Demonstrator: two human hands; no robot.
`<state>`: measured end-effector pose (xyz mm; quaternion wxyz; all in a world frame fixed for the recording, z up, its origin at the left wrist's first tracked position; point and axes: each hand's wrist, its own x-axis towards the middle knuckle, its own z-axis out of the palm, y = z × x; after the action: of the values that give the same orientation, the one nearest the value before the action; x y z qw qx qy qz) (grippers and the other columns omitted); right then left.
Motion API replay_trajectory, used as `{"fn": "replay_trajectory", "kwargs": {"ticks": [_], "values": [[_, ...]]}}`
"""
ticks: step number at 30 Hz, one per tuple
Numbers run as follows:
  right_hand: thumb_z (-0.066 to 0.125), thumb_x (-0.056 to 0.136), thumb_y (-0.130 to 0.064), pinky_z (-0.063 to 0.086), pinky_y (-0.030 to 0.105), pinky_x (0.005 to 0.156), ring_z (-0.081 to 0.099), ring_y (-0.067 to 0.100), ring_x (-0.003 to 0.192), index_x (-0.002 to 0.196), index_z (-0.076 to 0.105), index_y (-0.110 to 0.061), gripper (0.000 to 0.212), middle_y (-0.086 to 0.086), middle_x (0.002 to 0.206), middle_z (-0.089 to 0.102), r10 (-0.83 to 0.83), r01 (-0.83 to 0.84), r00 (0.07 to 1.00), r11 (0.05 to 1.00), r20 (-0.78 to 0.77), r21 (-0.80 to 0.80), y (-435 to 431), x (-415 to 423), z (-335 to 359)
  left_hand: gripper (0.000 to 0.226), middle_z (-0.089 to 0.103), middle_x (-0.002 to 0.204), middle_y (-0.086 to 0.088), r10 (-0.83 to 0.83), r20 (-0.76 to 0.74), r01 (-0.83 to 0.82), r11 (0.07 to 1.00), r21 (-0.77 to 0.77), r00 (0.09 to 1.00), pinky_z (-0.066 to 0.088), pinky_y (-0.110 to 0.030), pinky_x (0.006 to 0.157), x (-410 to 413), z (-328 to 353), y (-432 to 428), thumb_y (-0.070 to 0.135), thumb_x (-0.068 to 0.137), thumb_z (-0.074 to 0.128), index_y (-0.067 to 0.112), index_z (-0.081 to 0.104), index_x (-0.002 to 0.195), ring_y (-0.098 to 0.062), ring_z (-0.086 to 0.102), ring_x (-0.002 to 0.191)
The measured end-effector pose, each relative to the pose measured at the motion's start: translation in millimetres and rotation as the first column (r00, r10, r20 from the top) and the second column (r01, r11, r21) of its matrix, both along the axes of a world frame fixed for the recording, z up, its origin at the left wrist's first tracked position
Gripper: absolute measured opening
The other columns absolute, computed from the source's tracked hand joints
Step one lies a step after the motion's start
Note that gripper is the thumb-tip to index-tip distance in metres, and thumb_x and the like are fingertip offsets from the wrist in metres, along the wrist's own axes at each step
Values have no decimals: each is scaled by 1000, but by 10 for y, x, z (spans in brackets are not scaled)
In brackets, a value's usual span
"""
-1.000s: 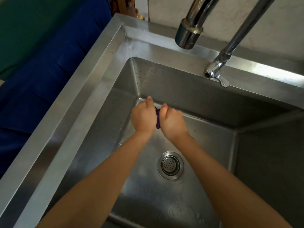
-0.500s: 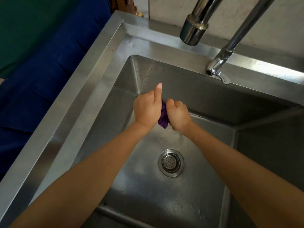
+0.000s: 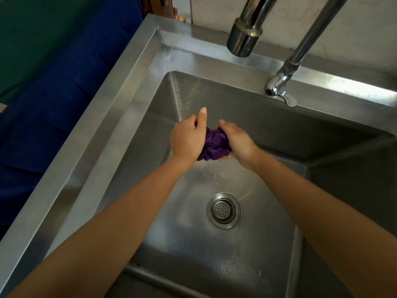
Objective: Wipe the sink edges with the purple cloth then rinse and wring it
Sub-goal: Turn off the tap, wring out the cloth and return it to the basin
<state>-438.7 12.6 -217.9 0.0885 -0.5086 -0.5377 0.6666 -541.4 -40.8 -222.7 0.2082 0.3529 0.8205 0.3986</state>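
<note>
Left hand (image 3: 188, 139) and right hand (image 3: 238, 143), now parted, curl round more exposed purple cloth (image 3: 214, 145).

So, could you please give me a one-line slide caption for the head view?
Left hand and right hand grip the bunched purple cloth over the steel sink.

The purple cloth (image 3: 213, 145) was bunched into a crumpled, wrinkled wad, raised above the wet floor of the steel sink (image 3: 129, 82), toward its back wall.

Part of purple cloth (image 3: 214, 145) hidden; spout (image 3: 245, 37) top cropped.
</note>
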Motion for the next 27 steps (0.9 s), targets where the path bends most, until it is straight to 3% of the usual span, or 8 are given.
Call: {"fn": "replay_trajectory", "kwargs": {"ticks": [2, 5, 8, 11, 14, 21, 25, 27], "values": [[40, 96, -40, 57, 34, 61, 65, 22, 85, 112, 49, -21, 26, 5, 102, 60, -46, 44, 998, 996, -31, -72, 36, 50, 3, 45, 61, 73, -3, 92, 263, -63, 991, -118, 960, 52, -35, 66, -8, -25, -8, 51, 91, 44, 10, 59, 77, -21, 62, 73], [36, 95, -48, 58, 44, 72, 63, 25, 92, 119, 45, -23, 36, 1, 105, 57, -2, 3, 999, 1000, 48, -15, -74, -22, 7, 31, 66, 81, -4, 206, 497, -126, 973, -191, 843, 51, -29, 53, 87, -54, -39, 50, 86, 54, 22, 59, 72, -22, 66, 74], [33, 94, -50, 50, 42, 88, 60, 29, 97, 100, 58, -14, 44, 13, 103, 64, -71, 24, 983, 964, 169, 265, -194, -137, -18, 45, 62, 65, -5, 248, 462, -194, 968, -160, 852, 53, -41, 62, 201, -45, -18, 54, 86, 50, 18, 56, 59, -28, 65, 71], [28, 97, -43, 45, 36, 72, 59, 31, 80, 58, 46, -18, 50, 15, 77, 61, -168, 69, 969, 884, 178, 462, -171, -144, 19, 55, 51, 55, -4, 252, 381, -232, 968, -100, 889, 46, -41, 64, 244, 31, 26, 49, 91, 43, 13, 44, 48, -28, 53, 61], [26, 100, -32, 45, 38, 70, 60, 38, 78, 51, 36, -17, 51, 23, 72, 61, -165, 16, 969, 785, 184, 620, -94, -146, 60, 55, 44, 51, -1, 241, 266, -231, 971, -67, 933, 36, -33, 63, 253, 94, 57, 35, 96, 39, 16, 37, 45, -25, 45, 62], [29, 100, -23, 42, 36, 65, 51, 32, 61, 46, 31, -19, 54, 25, 62, 57, -111, -87, 968, 691, 224, 718, -30, -86, 107, 53, 55, 62, -11, 176, 159, -166, 983, -75, 971, 40, -36, 67, 274, 147, 46, 27, 98, 34, 16, 39, 47, -27, 49, 66], [30, 100, -23, 38, 33, 62, 49, 28, 58, 45, 31, -18, 55, 9, 50, 44, -13, -193, 961, 684, 276, 703, 6, -56, 109, 50, 63, 78, -19, 138, 91, -128, 987, -101, 986, 37, -34, 68, 288, 161, 25, 27, 100, 32, 1, 56, 64, -29, 51, 73], [31, 99, -23, 35, 32, 60, 47, 27, 55, 44, 32, -17, 55, 4, 45, 39, 34, -226, 959, 693, 282, 684, 43, -27, 126, 51, 63, 76, -23, 90, 82, -84, 994, -68, 993, 37, -35, 67, 300, 151, 8, 27, 100, 33, 2, 54, 60, -32, 53, 73]]}}
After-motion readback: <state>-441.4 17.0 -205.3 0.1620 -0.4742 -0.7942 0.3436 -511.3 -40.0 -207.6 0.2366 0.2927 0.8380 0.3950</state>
